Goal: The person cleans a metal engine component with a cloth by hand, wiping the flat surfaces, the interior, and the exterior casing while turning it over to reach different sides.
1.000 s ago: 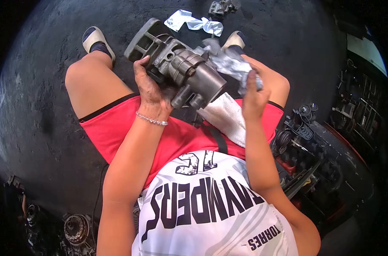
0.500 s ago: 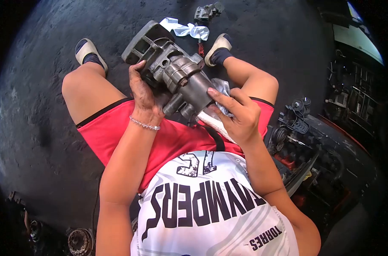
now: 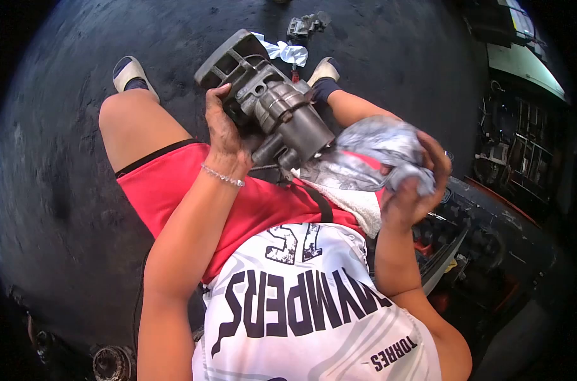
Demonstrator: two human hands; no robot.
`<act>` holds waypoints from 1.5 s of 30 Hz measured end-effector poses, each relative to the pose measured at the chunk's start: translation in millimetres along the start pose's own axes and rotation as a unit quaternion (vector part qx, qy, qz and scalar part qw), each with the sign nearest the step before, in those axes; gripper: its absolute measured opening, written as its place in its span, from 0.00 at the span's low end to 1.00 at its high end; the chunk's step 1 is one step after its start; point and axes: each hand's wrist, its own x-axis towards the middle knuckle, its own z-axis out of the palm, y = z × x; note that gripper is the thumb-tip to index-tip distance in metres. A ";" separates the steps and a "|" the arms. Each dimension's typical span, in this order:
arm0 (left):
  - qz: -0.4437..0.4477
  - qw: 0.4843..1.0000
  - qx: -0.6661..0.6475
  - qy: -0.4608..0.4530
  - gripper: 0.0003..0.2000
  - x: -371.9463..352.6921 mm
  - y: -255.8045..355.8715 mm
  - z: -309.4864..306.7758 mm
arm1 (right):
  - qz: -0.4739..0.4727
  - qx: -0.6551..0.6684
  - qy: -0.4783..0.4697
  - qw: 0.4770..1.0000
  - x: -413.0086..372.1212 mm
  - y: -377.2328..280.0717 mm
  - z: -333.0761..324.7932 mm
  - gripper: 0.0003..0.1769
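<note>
My left hand (image 3: 224, 130) is wrapped round the side of a grey metal machine housing (image 3: 281, 101), thumb lying along it. The housing is tilted above my lap, its wide flanged end pointing away and its cylindrical barrel towards me on the right. Bunched in my right hand (image 3: 428, 184) is a grey and white patterned rag (image 3: 377, 143), smeared by motion. The rag spreads over my right thigh, with one edge close to the end of the barrel. A white towel (image 3: 355, 206) lies across my lap beneath it.
On the dark floor ahead lie a white cloth (image 3: 285, 52) and a small metal part (image 3: 307, 25). Metal parts and tools stand along the right side, near a dark bench edge (image 3: 507, 206). A round metal part (image 3: 111, 363) sits at the lower left.
My right hand has left the barrel and moved right, pulling the rag out from behind it and spreading it over the thigh. The housing has shifted slightly right in my left hand.
</note>
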 end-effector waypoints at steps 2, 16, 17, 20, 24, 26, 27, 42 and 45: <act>-0.008 0.999 -0.004 0.035 0.26 -0.1 -1.7 3.5 | -0.067 -0.015 -0.131 0.989 1.7 -0.7 4.9 0.29; 0.121 0.988 0.084 0.035 0.24 14.4 -8.0 -2.9 | 0.390 0.275 -0.394 0.786 35.8 87.0 72.8 0.56; 0.125 0.988 0.086 0.037 0.24 11.5 -7.5 -4.4 | 0.389 0.278 -0.396 0.784 33.6 89.3 73.0 0.56; 0.084 0.982 0.142 -0.088 0.26 12.2 2.7 -4.4 | 0.427 0.427 -0.385 0.698 16.4 108.9 68.1 0.55; 0.058 0.980 0.126 -0.146 0.24 9.0 7.4 -0.4 | 0.465 0.624 -0.364 0.512 -26.7 133.0 72.4 0.43; 0.011 0.978 0.122 -0.167 0.25 7.9 10.6 -7.7 | 0.442 0.664 -0.343 0.496 -43.2 124.2 74.6 0.43; -0.033 0.976 0.111 -0.184 0.27 5.5 13.2 -7.2 | 0.437 0.678 -0.338 0.486 -48.7 118.5 74.8 0.44; 0.248 0.790 0.558 -0.062 0.47 -76.4 46.7 86.3 | 0.110 0.570 -0.222 0.783 -0.9 59.9 33.6 0.58; 0.186 0.801 0.545 -0.163 0.52 -68.2 19.6 69.6 | 0.016 0.471 -0.188 0.862 4.2 46.2 27.0 0.60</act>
